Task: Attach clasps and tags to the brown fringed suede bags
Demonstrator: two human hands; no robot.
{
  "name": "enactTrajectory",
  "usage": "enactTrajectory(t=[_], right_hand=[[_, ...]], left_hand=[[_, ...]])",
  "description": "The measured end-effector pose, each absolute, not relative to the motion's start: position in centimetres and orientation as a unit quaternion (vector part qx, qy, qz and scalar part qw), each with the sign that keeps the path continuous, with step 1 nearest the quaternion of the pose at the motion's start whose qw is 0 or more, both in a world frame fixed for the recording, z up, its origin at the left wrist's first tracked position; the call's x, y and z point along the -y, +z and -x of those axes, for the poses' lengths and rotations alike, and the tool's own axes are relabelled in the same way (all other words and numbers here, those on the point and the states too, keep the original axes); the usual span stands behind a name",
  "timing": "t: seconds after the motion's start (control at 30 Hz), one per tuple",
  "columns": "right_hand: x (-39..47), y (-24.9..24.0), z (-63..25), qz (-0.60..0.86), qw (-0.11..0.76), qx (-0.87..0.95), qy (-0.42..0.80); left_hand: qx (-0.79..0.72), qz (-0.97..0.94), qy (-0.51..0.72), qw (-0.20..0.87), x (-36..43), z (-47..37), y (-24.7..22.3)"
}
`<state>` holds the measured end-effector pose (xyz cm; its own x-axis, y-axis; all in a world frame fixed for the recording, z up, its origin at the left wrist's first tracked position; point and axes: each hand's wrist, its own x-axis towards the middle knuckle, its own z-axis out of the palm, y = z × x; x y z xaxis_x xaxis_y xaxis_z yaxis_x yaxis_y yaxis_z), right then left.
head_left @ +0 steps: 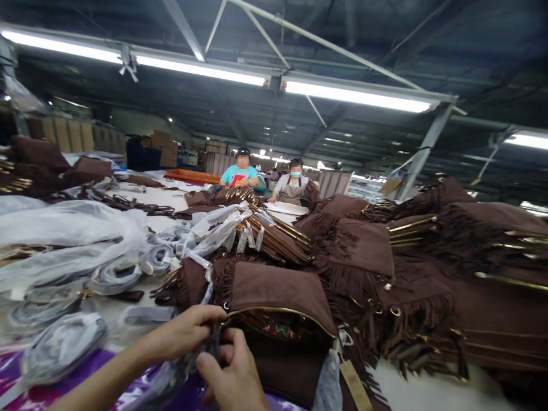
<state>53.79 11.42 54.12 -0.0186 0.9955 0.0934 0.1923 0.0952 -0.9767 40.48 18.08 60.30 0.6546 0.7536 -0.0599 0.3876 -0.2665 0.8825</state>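
tabletop (422, 391), pale and wide, runs from the near edge toward the far side of the workshop. pile of brown fringed bags (492, 297): stacked along the right, with gold-toned metal edges showing between some layers. two co-workers beyond it: one in a blue shirt and red apron (238, 180), the other in a light shirt, drab apron and mask (295, 193). clear plastic sheets (72, 222): loose, at left. open bag (280, 288): at the near side of the tabletop, in front of other bags, its zipper parted to show a patterned lining. left hand (192, 330) and right hand (238, 371): both at the open bag's left end, fingers curled about a dark strap (214, 342); whether either grip is clamped on it cannot be told. coiled straps (64, 345): wrapped in plastic, left of the hands. paper tag (355, 383): hanging at the open bag's right end, just beside a wrapped piece (329, 379).
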Motion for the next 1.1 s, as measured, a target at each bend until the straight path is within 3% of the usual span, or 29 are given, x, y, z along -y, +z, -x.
enactTrajectory(t=[0.07,0.17,0.3,0.47,0.6,0.73,0.87,1.0,1.1], right_hand=[[-11.9,54.5,-53.3,0.552,0.465,0.574,0.387],[-11.9,54.7,-53.7,0.616,0.454,0.607,0.214],[-11.6,55.0,-54.1,0.652,0.398,0.646,-0.013],[-11.4,58.3,-54.8,0.708,0.268,0.649,-0.076],[-10.7,59.9,-55.9,0.665,0.229,0.701,-0.120],[-10.2,58.9,-56.1,0.652,0.203,0.722,-0.110],[-10.6,58.5,-55.6,0.627,0.152,0.761,-0.070],[-11.9,60.4,-55.7,0.576,0.074,0.812,-0.054],[-12.4,61.8,-58.9,0.579,0.082,0.810,-0.055]], left_hand=[[-0.379,-0.750,0.213,0.499,-18.4,-40.3,60.1],[-0.391,-0.714,0.238,0.530,-18.4,-40.4,59.2],[-0.365,-0.565,0.246,0.697,-17.5,-41.7,58.0],[-0.309,-0.416,0.294,0.803,-16.4,-43.0,58.8],[-0.255,-0.394,0.321,0.823,-16.2,-43.2,59.1],[-0.306,-0.413,0.371,0.774,-16.4,-43.5,57.2],[-0.383,-0.580,0.335,0.636,-16.9,-42.7,55.8],[-0.372,-0.705,0.292,0.528,-17.2,-41.3,56.9],[-0.359,-0.791,0.274,0.413,-17.6,-39.5,58.5]])
